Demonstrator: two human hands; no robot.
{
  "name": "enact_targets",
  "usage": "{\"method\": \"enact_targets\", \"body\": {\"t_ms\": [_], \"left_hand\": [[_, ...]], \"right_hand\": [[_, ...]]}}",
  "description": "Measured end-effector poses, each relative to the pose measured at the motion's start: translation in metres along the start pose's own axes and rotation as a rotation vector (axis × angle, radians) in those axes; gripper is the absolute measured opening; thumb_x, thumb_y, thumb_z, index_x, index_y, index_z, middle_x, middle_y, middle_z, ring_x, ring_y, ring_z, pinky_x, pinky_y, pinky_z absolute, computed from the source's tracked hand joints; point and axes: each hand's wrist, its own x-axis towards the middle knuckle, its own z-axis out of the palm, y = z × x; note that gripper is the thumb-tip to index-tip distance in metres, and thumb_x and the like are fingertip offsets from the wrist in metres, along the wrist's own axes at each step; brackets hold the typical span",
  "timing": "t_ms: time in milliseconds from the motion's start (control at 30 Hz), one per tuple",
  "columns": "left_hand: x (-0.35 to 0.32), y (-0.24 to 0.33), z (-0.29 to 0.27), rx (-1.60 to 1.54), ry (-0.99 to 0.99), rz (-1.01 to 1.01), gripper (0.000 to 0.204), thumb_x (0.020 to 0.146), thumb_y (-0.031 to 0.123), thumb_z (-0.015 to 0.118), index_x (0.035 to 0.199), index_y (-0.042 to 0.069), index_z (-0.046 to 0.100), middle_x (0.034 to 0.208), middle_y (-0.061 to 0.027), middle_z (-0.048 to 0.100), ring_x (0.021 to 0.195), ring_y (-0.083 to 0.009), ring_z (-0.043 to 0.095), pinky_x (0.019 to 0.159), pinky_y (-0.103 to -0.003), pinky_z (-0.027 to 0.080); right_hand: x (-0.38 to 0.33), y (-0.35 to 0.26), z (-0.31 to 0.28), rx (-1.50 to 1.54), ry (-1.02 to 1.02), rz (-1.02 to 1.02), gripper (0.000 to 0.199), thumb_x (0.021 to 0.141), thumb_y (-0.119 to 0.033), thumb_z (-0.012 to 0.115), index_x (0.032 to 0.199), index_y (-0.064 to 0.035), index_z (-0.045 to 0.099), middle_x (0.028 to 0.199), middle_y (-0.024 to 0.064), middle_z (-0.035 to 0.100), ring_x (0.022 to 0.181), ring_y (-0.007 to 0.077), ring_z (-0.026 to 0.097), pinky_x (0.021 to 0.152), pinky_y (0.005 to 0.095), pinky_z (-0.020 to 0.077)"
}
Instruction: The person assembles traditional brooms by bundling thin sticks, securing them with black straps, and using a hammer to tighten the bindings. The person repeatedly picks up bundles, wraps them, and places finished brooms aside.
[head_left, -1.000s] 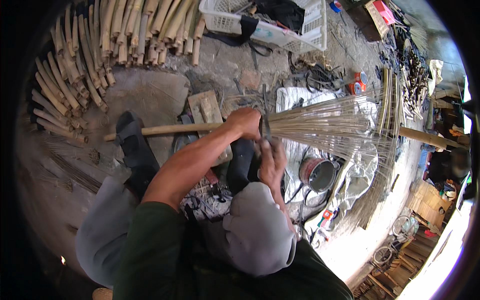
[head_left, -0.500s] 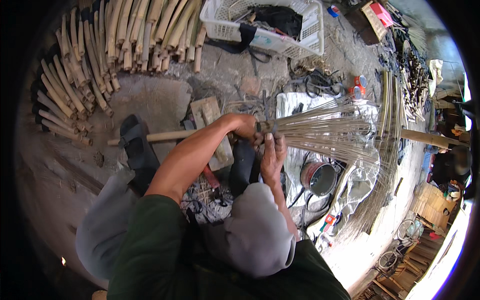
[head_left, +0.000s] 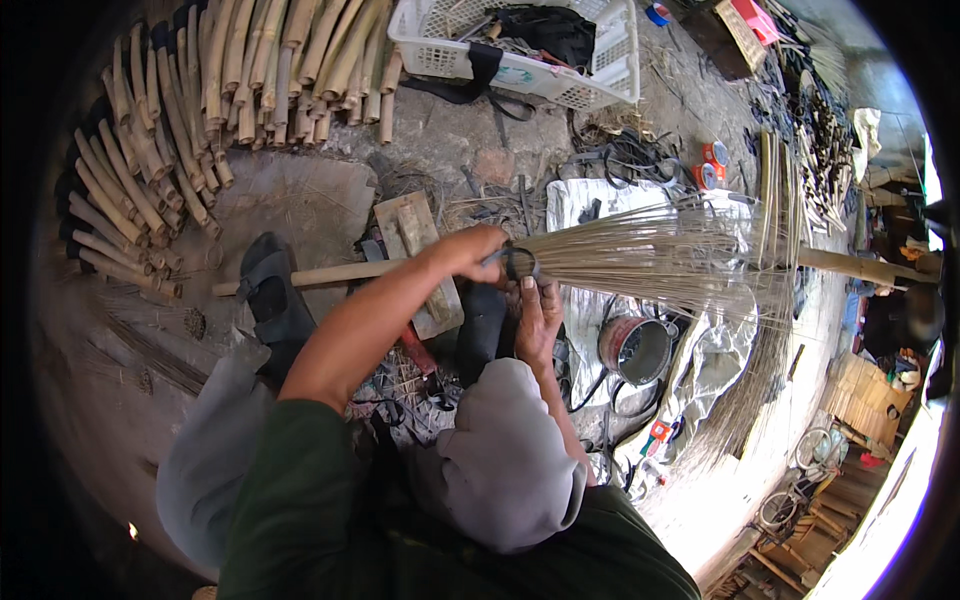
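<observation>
A stick broom (head_left: 630,250) lies across in front of me, its thin bristles fanned to the right and its pale handle (head_left: 335,273) running left under my arm. A dark strip (head_left: 520,262) is looped around the bound neck of the bristles. My left hand (head_left: 476,250) is closed on that strip at the left of the neck. Just below the neck, my right hand (head_left: 540,315) holds the broom from the near side, thumb pointing up against it. Its other fingers are partly hidden.
Bamboo handles (head_left: 290,70) are stacked at the far left. A white plastic basket (head_left: 510,75) stands at the back. A bucket (head_left: 637,350) sits beyond my right hand on a pale sheet (head_left: 580,205). A wooden block (head_left: 412,225) and a red-handled tool (head_left: 415,348) lie near my sandalled foot (head_left: 270,290).
The dark strip now shows as a raised loop around the broom's neck. My left hand has shifted slightly left and up, and my right hand has moved slightly down and left.
</observation>
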Motion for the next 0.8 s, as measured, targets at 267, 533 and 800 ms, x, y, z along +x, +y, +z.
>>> {"method": "enact_targets", "body": {"t_ms": [267, 533, 800], "left_hand": [[-0.010, 0.031, -0.029, -0.242, -0.275, -0.226, 0.038, 0.069, 0.038, 0.085, 0.097, 0.012, 0.078, 0.095, -0.0170, 0.078, 0.081, -0.0344, 0.072, 0.071, -0.046, 0.057], [-0.008, 0.020, -0.010, 0.162, 0.202, -0.199, 0.038, 0.067, 0.026, 0.082, 0.091, -0.002, 0.072, 0.093, -0.0181, 0.077, 0.090, -0.0342, 0.075, 0.077, -0.046, 0.059], [-0.013, 0.032, -0.013, 0.437, 0.515, -0.178, 0.033, 0.065, 0.023, 0.087, 0.087, 0.000, 0.076, 0.092, -0.0171, 0.078, 0.085, -0.0320, 0.077, 0.072, -0.044, 0.059]], "right_hand": [[0.022, -0.013, 0.013, 0.142, -0.049, -0.004, 0.018, 0.110, -0.020, 0.057, 0.107, -0.0027, 0.061, 0.094, 0.0063, 0.069, 0.080, 0.0100, 0.057, 0.077, 0.0270, 0.0476], [0.007, -0.040, 0.009, -0.229, -0.060, -0.074, 0.020, 0.109, -0.021, 0.057, 0.109, -0.0012, 0.063, 0.096, 0.0074, 0.068, 0.087, 0.0135, 0.060, 0.082, 0.0326, 0.0504], [0.013, -0.005, 0.006, -0.034, -0.023, 0.033, 0.019, 0.109, -0.020, 0.056, 0.108, -0.0015, 0.063, 0.094, 0.0052, 0.067, 0.082, 0.0092, 0.056, 0.076, 0.0274, 0.0464]]}}
